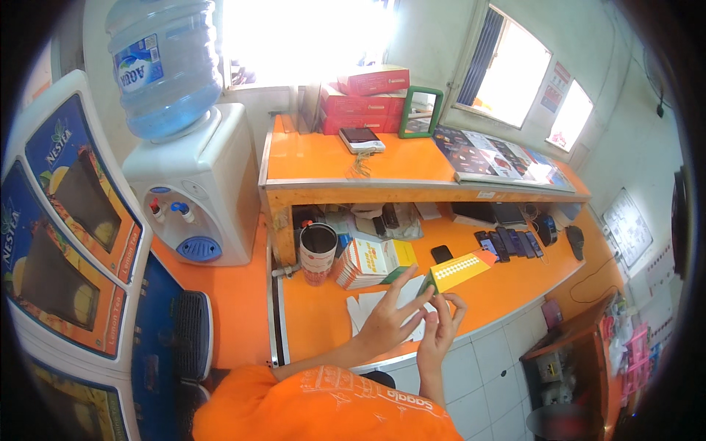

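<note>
In front of me, above the orange desk, I hold a yellow folded carton with a row of white marks, a green near end and an orange-red far tip. The fingers of my left hand meet its green end. My right hand pinches the same end from below, its other fingers curled. White sheets of paper lie under my hands. Just beyond stands a stack of white cartons with orange print, beside yellow-and-green ones. A dark phone rests behind the held carton.
A dark-rimmed tumbler-shaped bin stands left of the stack. Several phones line the desk's right. Overhead, a raised shelf carries red boxes and a green-framed mirror. Left are a water dispenser and a drink machine.
</note>
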`<state>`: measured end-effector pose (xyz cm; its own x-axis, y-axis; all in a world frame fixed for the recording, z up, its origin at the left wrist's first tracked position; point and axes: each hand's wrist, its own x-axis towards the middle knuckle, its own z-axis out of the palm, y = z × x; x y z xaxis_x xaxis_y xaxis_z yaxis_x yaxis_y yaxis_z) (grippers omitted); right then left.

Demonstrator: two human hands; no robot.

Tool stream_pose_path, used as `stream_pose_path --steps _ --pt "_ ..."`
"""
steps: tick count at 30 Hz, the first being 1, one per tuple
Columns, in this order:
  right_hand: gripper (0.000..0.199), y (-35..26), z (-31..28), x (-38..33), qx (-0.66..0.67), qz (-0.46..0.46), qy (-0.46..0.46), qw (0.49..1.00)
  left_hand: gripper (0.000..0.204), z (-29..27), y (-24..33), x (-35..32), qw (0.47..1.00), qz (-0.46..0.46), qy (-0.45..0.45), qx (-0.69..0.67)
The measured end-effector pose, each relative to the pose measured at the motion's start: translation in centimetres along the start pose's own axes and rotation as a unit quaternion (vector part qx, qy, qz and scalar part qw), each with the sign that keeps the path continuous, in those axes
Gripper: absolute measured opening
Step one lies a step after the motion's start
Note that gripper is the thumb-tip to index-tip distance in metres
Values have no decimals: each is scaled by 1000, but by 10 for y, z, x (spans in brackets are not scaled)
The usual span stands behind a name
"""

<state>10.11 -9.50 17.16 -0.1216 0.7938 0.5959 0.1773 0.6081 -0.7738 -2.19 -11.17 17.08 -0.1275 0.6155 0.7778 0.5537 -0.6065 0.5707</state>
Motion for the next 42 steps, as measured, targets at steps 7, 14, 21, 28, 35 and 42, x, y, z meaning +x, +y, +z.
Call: stream_pose_path --steps 7,14,21,28,35,42 --pt "43 -11 -7 1 -193 -111 -158 962 39 0 -39 -9 974 -179 9 -140" --pt "22 -33 -22 24 -239 -139 185 943 28 -25 -80 1 936 -286 35 -201" --pt "32 -27 -31 20 -201 -110 94 969 44 -23 -52 8 986 -153 24 -69" --pt "37 -21 -24 11 -213 -187 60 957 55 -23 -13 17 865 -330 -60 -374" --pt "26 -20 -14 3 -153 -135 71 976 46 -9 -11 13 934 -248 26 -254" --pt "16 -16 -10 0 -128 -80 78 985 37 8 -13 -3 946 -184 60 -258"
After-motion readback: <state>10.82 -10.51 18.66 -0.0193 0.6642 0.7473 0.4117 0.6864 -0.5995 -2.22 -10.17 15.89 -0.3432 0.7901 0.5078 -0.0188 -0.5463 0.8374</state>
